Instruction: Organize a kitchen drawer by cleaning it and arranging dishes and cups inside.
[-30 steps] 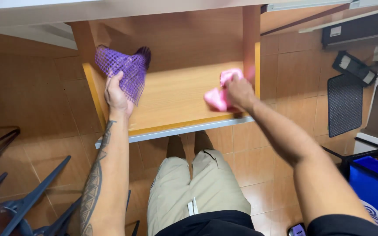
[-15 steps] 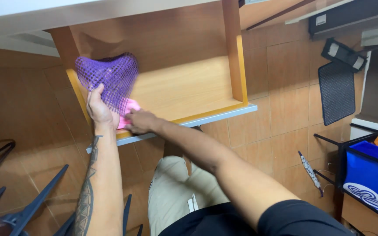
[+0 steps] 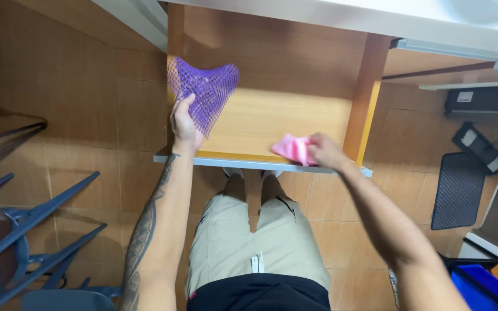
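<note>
An open wooden drawer [image 3: 278, 118] juts out below a white counter. My left hand [image 3: 184, 124] grips a purple mesh net [image 3: 203, 89], holding it up over the drawer's left side. My right hand [image 3: 325, 151] presses a pink cloth [image 3: 293, 148] on the drawer's floor near the front right corner, close to the pale front edge [image 3: 260, 164].
A blue chair frame [image 3: 36, 230] stands at the lower left. A black mesh mat [image 3: 459, 190] and dark devices [image 3: 479, 148] lie on the tiled floor at the right. A blue bin [image 3: 485, 288] sits in the lower right corner. My beige trousers [image 3: 255, 242] fill the centre bottom.
My right hand has swept the pink cloth from the drawer's front left, beside my left hand, across to the front right. The left hand still holds the purple net up.
</note>
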